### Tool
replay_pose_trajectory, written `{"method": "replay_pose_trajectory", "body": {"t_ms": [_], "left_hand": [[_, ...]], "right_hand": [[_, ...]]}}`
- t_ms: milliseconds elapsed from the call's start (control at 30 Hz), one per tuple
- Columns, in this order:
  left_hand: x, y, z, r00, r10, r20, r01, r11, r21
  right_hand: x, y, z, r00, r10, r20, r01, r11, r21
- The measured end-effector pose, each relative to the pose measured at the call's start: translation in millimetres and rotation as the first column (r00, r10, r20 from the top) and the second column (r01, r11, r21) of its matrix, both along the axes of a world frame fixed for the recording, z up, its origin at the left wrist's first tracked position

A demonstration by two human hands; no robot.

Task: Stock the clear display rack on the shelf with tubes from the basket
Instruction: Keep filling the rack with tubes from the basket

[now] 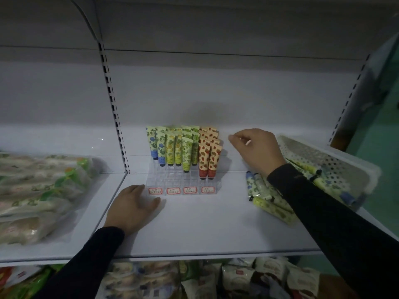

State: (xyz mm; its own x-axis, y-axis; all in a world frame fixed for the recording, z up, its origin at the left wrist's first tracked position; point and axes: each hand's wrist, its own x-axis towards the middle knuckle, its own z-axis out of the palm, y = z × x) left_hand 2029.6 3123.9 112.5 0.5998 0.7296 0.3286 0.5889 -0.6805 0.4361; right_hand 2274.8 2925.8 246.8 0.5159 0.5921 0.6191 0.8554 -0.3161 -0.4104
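Observation:
A clear stepped display rack stands at the back of the white shelf, with four red-framed labels along its front. Several tubes stand in it: blue-flowered at left, yellow and green in the middle, strawberry-red at right. My left hand rests flat on the shelf by the rack's front left corner. My right hand hovers right of the rack, fingers loosely curled, holding nothing. A white perforated basket lies tipped at right, with several loose tubes spilled from it onto the shelf.
Clear bags of packaged goods fill the neighbouring shelf bay at left. A slotted upright divides the two bays. More packaged goods sit on the shelf below. A green floor shows at far right.

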Motion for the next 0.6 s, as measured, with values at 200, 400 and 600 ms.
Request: {"method": "replay_pose_trajectory", "body": {"t_ms": [200, 400, 600], "left_hand": [[0, -35, 20, 0.993, -0.069, 0.094, 0.063, 0.996, 0.064], [51, -100, 37, 0.917, -0.399, -0.013, 0.399, 0.914, 0.079], [118, -148, 33, 0.809, -0.563, -0.172, 0.581, 0.810, 0.080]], "right_hand": [[19, -64, -24, 0.993, -0.052, -0.102, 0.037, 0.990, -0.139], [33, -109, -61, 0.979, -0.126, -0.158, 0.069, 0.944, -0.324], [43, -129, -98, 0.970, -0.200, -0.135, 0.123, 0.890, -0.439]]}}
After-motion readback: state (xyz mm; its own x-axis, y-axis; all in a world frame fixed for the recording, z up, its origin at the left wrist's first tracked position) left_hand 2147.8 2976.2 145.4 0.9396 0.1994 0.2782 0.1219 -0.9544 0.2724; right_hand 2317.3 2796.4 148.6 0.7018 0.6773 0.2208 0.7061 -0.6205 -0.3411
